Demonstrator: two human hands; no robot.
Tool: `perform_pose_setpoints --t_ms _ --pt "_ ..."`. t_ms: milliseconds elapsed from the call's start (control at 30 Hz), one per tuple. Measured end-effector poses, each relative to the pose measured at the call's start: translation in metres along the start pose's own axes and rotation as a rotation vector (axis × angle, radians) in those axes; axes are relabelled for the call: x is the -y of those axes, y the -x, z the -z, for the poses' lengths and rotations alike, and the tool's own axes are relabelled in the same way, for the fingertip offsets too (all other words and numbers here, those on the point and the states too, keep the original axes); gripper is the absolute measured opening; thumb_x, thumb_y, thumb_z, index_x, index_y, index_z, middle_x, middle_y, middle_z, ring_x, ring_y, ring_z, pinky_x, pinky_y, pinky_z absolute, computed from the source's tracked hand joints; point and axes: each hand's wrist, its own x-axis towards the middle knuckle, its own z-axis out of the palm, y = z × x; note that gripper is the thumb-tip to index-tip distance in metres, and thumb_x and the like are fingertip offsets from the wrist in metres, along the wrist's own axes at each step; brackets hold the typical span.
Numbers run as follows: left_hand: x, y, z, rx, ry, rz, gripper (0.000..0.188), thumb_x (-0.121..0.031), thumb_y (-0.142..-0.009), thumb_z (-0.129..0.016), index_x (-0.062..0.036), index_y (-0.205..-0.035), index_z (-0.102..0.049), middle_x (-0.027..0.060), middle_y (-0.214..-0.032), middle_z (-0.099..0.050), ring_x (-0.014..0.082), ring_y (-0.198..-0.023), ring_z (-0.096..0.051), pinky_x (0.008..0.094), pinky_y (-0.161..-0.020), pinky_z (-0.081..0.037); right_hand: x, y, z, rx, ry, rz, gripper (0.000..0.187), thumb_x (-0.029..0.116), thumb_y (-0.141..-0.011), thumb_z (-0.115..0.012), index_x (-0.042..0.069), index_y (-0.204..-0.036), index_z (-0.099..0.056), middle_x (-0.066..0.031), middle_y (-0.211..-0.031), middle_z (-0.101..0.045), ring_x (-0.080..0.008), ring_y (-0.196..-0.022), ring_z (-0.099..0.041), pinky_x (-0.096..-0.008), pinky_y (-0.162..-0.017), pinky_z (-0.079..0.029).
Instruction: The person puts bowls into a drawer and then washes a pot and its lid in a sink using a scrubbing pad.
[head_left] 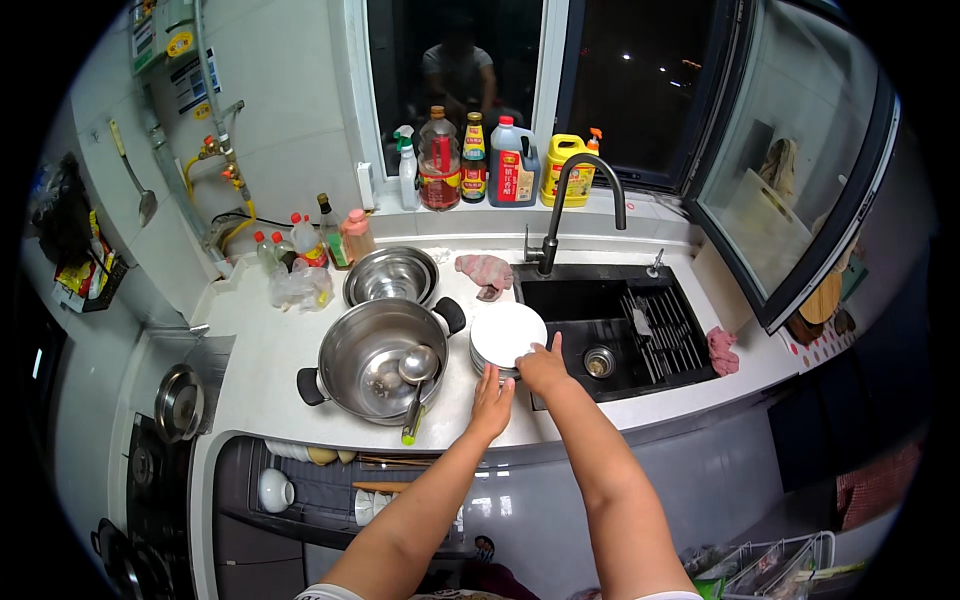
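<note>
Gripping a stack of white plates [507,334] at the near edge, on the counter [262,350] just left of the black sink [600,330].

The left hand [491,400] is laid at the stack's near-left rim, fingers extended and close together; the right hand [543,368] is curled onto the near-right rim, thumb raised. Whether the fingers reach under the lowest plate cannot be told. A firm hold is judged to need both hands set opposite each other and kept level, so no plate slides. Touching the stack's left side, a large steel pot [375,358] with a ladle [416,372] inside is noted; farther back, a steel bowl [391,275] and a pink cloth [485,271].
</note>
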Motion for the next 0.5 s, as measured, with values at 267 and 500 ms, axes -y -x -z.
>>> perform_pose_setpoints --t_ms 267,500 --pt "-0.001 -0.003 0.001 0.000 -0.022 -0.004 0.067 -0.044 -0.092 -0.034 0.0052 -0.135 -0.022 0.0245 -0.142 -0.019 0.0351 -0.132 -0.018 0.0393 -0.108 -0.013 -0.017 -0.011 0.018 0.002 -0.068 0.143 0.014 0.017 -0.080 -0.054 0.011 -0.087 -0.065 -0.0126 -0.088 -0.065 -0.0292 -0.089 -0.061 -0.0571 -0.095 -0.030" --pt "-0.060 -0.005 0.005 -0.034 -0.287 0.082 0.065 -0.041 -0.091 -0.035 0.0036 -0.136 -0.022 0.0222 -0.142 -0.021 0.0314 -0.133 -0.017 0.0379 -0.109 -0.010 -0.033 0.003 0.004 -0.438 -0.641 0.092 0.012 0.013 -0.081 -0.055 0.004 -0.089 -0.060 -0.0168 -0.085 -0.062 -0.0354 -0.078 -0.060 -0.0418 -0.066 -0.045"
